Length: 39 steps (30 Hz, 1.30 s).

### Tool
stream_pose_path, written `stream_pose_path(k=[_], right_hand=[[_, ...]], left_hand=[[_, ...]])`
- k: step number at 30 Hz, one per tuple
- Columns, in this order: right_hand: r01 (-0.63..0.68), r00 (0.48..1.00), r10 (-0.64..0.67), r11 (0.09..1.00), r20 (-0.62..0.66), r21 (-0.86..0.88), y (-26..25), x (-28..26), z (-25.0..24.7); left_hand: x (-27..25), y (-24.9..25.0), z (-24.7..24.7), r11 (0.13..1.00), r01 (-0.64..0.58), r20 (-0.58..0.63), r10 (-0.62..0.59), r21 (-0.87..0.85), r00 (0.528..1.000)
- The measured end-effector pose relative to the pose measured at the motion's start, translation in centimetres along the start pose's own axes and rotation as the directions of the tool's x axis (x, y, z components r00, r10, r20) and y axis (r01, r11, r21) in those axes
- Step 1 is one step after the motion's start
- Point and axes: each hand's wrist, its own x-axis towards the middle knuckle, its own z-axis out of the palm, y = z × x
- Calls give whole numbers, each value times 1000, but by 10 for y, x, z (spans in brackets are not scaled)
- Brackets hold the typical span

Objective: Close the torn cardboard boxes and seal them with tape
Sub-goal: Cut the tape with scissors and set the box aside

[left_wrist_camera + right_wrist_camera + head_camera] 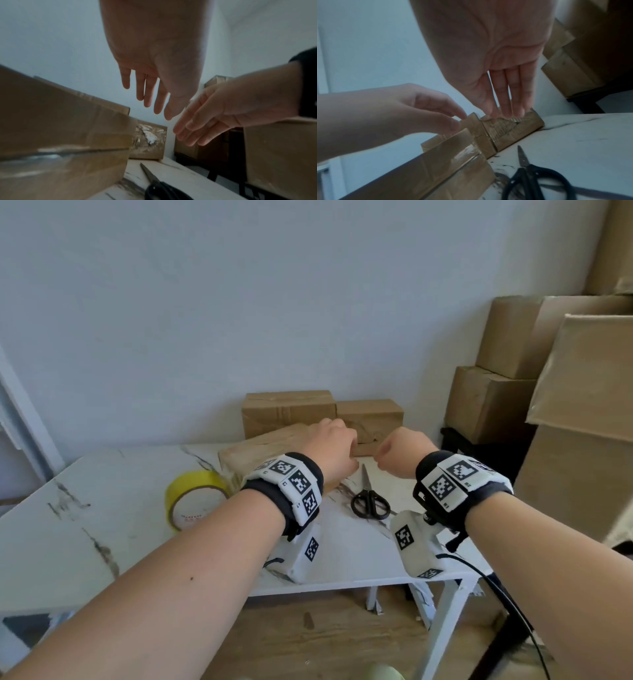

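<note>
A small cardboard box (376, 419) with a torn front face (503, 129) stands at the back of the white table (85, 525), beside a larger box (287, 412). A third box (263, 446), with clear tape along its seam (465, 152), lies nearer me on the left. My left hand (334, 446) hovers over the near box's right end, fingers straight and loose (149, 97), holding nothing. My right hand (400, 451) points its straight fingers (505, 102) down at the torn box's top edge; I cannot tell whether they touch it. A yellow tape roll (197, 498) lies at the left.
Black scissors (370, 501) lie shut on the table just below both hands. Large cardboard boxes (513, 371) are stacked at the right on a dark stand (479, 453). The wall runs right behind the table's boxes. The table's front edge is close to my forearms.
</note>
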Motion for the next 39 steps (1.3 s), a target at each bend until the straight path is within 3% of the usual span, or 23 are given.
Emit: stream_pose_path(k=[5, 9, 14, 17, 25, 29, 32, 35, 39], right_hand=[[-48, 993, 39, 996, 115, 79, 15, 5, 19], [-60, 985, 63, 998, 159, -23, 23, 8, 35], [-64, 970, 63, 998, 235, -4, 26, 17, 46], [-75, 977, 69, 997, 204, 22, 28, 20, 52], [-44, 968, 87, 982, 235, -183, 28, 11, 47], [-91, 949, 138, 981, 284, -172, 30, 10, 43], [-139, 956, 162, 984, 244, -107, 33, 8, 38], [-179, 972, 165, 981, 168, 73, 33, 8, 30], [-117, 992, 127, 940, -9, 321, 23, 5, 12]], left_hand=[[14, 14, 25, 991, -50, 135, 33, 123, 990], [19, 20, 39, 995, -20, 256, -6, 96, 967], [22, 18, 45, 994, -23, 287, -9, 108, 958], [24, 16, 44, 995, -38, 275, 10, 97, 961], [21, 8, 48, 999, -33, 196, 29, 17, 980], [19, 3, 45, 999, -1, 139, 6, -39, 990], [16, -2, 38, 997, -4, 74, 9, -71, 997], [11, -7, 26, 992, 1, -53, -7, -123, 999], [2, -19, 8, 985, 37, -208, -72, -166, 976]])
